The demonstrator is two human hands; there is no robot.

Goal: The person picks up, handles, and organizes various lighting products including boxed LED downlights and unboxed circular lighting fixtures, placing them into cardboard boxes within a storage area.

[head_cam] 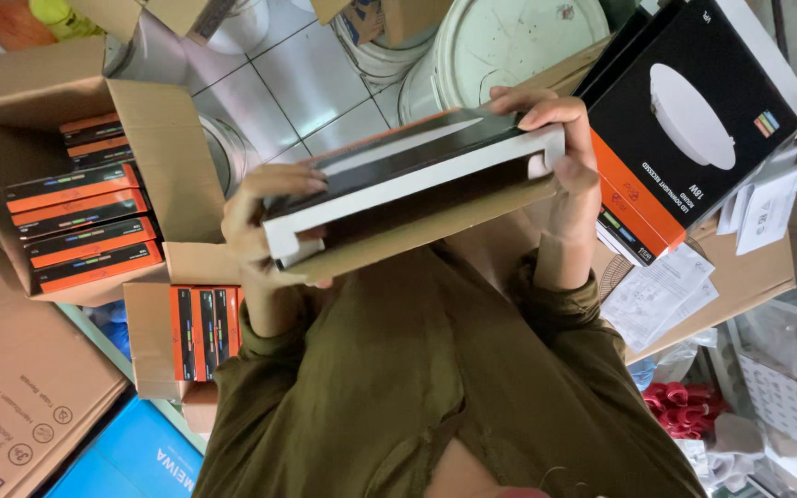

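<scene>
The person holds a flat black-and-orange cardboard product box (pixel 412 184) in front of the chest, one hand at each end. The box is a thin slab seen nearly edge-on: its white side edge faces the camera, with a dark open gap and a brown cardboard flap below it. Its long axis runs across the view from lower left to upper right, so the right end sits higher and farther from the body than the left end. The broad black face with an orange border tilts upward and away.

The left hand (pixel 255 221) closes on the lower left corner, fingers laid over the top face and the thumb side underneath; its grip is wrapped on the box. The right hand (pixel 565 157) clamps the upper right end, fingers curled over the top edge and the thumb pressed at the white side. Both wrists come out of olive-green sleeves (pixel 417 387).

To the left, an open brown carton (pixel 154 138) holds stacked boxes of the same black-and-orange kind, and a smaller carton (pixel 149 341) just below it holds more, standing on edge. To the right, a larger black box with a white round lamp pictured on it (pixel 694 120) leans on a brown cardboard sheet, with white paper leaflets (pixel 661 290) beside it. A white plastic bucket (pixel 500 46) stands on the pale tiled floor (pixel 288 83) beyond the hands.
</scene>
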